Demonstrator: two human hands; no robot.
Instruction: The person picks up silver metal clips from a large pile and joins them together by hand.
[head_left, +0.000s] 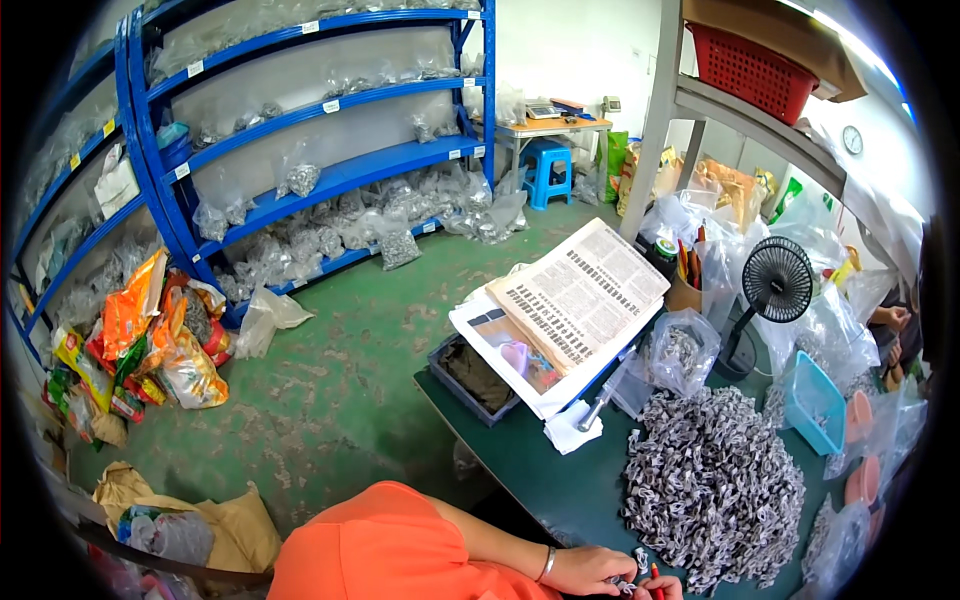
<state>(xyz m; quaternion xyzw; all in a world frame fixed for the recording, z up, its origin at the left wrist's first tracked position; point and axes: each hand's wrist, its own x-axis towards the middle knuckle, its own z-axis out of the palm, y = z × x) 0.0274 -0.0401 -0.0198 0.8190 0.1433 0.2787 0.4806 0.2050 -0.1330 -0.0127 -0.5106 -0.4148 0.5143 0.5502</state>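
My left hand [590,570], below an orange sleeve and a bracelet, is closed at the table's near edge. Its fingertips pinch a small grey-white looped piece [626,589]. Right beside it my right hand [664,588], cut off by the lower edge of the picture, grips a thin red-handled tool [656,574]; its tip is too small to make out. Another looped piece [641,560] lies just past the fingers. A large heap of the same grey-white looped pieces [712,480] spreads over the green tabletop [540,470], to the right of both hands.
Newspapers [585,300] lie over a dark tray [475,380] at the table's far left. Behind the heap stand a black fan [777,282], a bag of parts [682,350] and a light-blue basket [815,405]. Blue shelves [330,180] with bagged parts line the wall. Another person's hand [892,318] shows at far right.
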